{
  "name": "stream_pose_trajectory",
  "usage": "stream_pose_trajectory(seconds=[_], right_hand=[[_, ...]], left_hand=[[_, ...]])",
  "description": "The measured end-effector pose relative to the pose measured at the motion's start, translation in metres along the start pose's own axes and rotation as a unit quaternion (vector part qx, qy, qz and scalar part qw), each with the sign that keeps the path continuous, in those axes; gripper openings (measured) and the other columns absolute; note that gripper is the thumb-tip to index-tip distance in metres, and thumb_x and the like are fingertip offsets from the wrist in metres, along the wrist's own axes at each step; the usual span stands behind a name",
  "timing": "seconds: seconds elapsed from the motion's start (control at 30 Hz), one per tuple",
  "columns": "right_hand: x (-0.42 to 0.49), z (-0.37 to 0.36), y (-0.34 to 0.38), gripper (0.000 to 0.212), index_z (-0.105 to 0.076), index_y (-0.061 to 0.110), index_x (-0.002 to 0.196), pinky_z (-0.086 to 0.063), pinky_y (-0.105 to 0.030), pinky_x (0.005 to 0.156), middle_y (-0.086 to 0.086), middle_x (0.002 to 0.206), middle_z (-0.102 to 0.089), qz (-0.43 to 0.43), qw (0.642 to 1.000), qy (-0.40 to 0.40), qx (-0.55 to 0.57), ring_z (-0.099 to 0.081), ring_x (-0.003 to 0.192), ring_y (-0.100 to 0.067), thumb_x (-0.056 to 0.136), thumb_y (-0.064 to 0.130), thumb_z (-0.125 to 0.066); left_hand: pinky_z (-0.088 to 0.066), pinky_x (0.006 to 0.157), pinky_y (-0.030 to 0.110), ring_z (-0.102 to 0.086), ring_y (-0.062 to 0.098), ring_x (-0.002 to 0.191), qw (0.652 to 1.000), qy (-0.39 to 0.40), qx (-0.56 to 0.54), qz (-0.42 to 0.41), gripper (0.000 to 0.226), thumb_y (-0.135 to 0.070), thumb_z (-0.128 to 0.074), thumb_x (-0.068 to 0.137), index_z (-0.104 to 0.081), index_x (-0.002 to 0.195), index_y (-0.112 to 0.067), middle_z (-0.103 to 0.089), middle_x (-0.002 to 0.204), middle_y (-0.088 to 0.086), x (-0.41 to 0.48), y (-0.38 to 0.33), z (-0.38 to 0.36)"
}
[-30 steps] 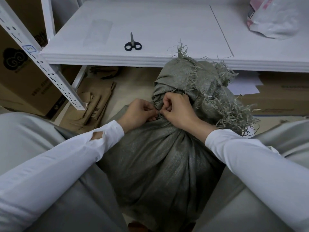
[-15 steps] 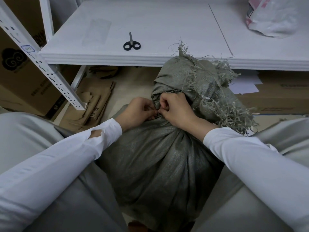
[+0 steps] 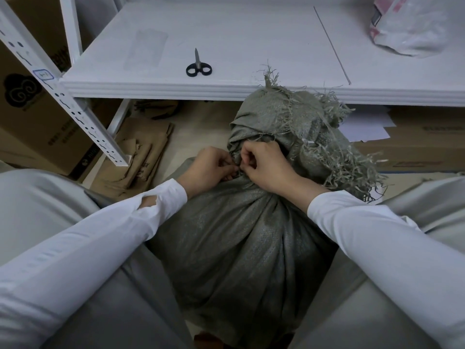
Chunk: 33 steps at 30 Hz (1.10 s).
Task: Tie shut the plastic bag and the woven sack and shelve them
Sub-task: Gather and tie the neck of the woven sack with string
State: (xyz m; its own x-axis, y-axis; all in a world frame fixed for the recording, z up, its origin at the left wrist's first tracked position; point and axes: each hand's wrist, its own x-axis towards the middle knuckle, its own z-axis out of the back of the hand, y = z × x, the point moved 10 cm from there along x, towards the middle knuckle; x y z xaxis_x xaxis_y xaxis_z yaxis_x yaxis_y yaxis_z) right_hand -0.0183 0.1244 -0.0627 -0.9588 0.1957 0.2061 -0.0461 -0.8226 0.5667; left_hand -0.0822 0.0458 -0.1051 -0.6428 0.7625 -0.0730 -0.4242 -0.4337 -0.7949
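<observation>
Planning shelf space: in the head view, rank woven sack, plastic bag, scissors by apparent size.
Woven sack, nearest the camera
Plastic bag, partly out of frame
Scissors, clearly smallest

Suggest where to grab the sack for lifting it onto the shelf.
Probably the cinched neck of the sack, where the left hand and right hand pinch it: the cloth narrows there, below the frayed top. Come from above, closing round it.

Both forearms angle in toward the woven sack (image 3: 241,248), meeting at its neck. Left hand (image 3: 210,166) and right hand (image 3: 268,167) sit fingertip to fingertip there, fingers curled tight, pinching the gathered neck.
</observation>
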Motion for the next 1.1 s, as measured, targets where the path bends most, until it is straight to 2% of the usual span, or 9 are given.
stream_pose_trajectory(seconds=[0.1,0.2,0.33,0.43,0.57,0.77,0.87,1.1], right_hand=[[0.0,0.0,-0.001,0.028,-0.046,0.025,0.068,-0.052,-0.037,0.062,-0.001,0.069,-0.062,-0.007,0.999,-0.003,-0.035,-0.059,0.066,-0.023,0.077,0.005,-0.062],[0.001,0.002,-0.001,0.026,-0.044,0.027,0.069,-0.051,-0.038,0.063,-0.001,0.071,-0.062,-0.017,0.996,-0.004,-0.083,-0.06,0.07,-0.027,0.079,0.011,-0.062],[0.003,0.001,-0.003,0.026,-0.045,0.024,0.068,-0.048,-0.034,0.064,0.006,0.067,-0.055,-0.013,0.997,0.029,-0.072,-0.057,0.069,-0.023,0.077,0.007,-0.063],[0.005,0.0,-0.007,0.037,-0.04,0.028,0.062,-0.046,-0.035,0.064,0.009,0.063,-0.052,-0.015,0.997,0.055,-0.051,-0.052,0.065,-0.018,0.075,0.007,-0.066],[0.006,-0.001,-0.007,0.043,-0.035,0.03,0.059,-0.046,-0.035,0.064,0.008,0.063,-0.052,-0.01,0.998,0.052,-0.041,-0.053,0.065,-0.018,0.075,0.006,-0.067],[0.006,-0.002,-0.007,0.037,-0.04,0.026,0.062,-0.048,-0.036,0.063,0.002,0.067,-0.058,-0.005,0.998,0.048,-0.033,-0.055,0.065,-0.02,0.074,0.003,-0.066],[0.006,-0.003,-0.008,0.027,-0.045,0.019,0.066,-0.047,-0.036,0.062,0.003,0.066,-0.057,-0.007,0.999,0.045,-0.03,-0.054,0.065,-0.02,0.074,0.003,-0.066],[0.006,-0.005,-0.011,0.025,-0.047,0.018,0.066,-0.046,-0.033,0.061,0.001,0.064,-0.059,-0.014,0.999,0.032,-0.021,-0.052,0.062,-0.017,0.073,0.003,-0.066]], left_hand=[[-0.046,0.054,0.008,-0.058,-0.006,0.05,1.0,-0.006,0.0,0.005,0.009,-0.006,-0.066,0.087,-0.069,0.082,0.001,-0.065,0.066,0.003,0.0,0.0,0.0],[-0.043,0.053,0.006,-0.057,-0.006,0.05,1.0,-0.013,0.006,0.004,0.01,-0.007,-0.066,0.087,-0.069,0.084,0.002,-0.065,0.067,0.003,0.0,0.0,-0.001],[-0.047,0.055,0.009,-0.059,-0.004,0.052,0.999,-0.009,-0.023,0.021,0.011,-0.007,-0.064,0.088,-0.069,0.086,0.003,-0.068,0.071,0.005,0.001,0.006,-0.002],[-0.05,0.058,0.012,-0.06,-0.003,0.054,0.998,0.003,-0.051,0.03,0.009,-0.002,-0.061,0.089,-0.068,0.088,0.003,-0.067,0.072,0.003,0.001,0.009,-0.003],[-0.051,0.058,0.013,-0.06,-0.003,0.054,0.997,0.012,-0.063,0.034,0.01,0.001,-0.058,0.09,-0.067,0.088,0.002,-0.066,0.072,0.004,0.002,0.009,-0.004],[-0.047,0.053,0.011,-0.058,-0.002,0.051,0.996,-0.008,-0.084,0.039,0.013,-0.01,-0.066,0.088,-0.068,0.081,0.0,-0.066,0.068,0.004,0.0,0.005,-0.004],[-0.047,0.053,0.011,-0.058,-0.002,0.05,0.995,-0.022,-0.083,0.047,0.013,-0.01,-0.066,0.087,-0.068,0.081,0.002,-0.067,0.069,0.006,0.001,0.007,-0.005],[-0.045,0.05,0.012,-0.056,-0.001,0.048,0.99,-0.014,-0.108,0.084,0.011,-0.008,-0.062,0.089,-0.065,0.08,-0.001,-0.064,0.069,0.007,0.004,0.016,-0.008]])
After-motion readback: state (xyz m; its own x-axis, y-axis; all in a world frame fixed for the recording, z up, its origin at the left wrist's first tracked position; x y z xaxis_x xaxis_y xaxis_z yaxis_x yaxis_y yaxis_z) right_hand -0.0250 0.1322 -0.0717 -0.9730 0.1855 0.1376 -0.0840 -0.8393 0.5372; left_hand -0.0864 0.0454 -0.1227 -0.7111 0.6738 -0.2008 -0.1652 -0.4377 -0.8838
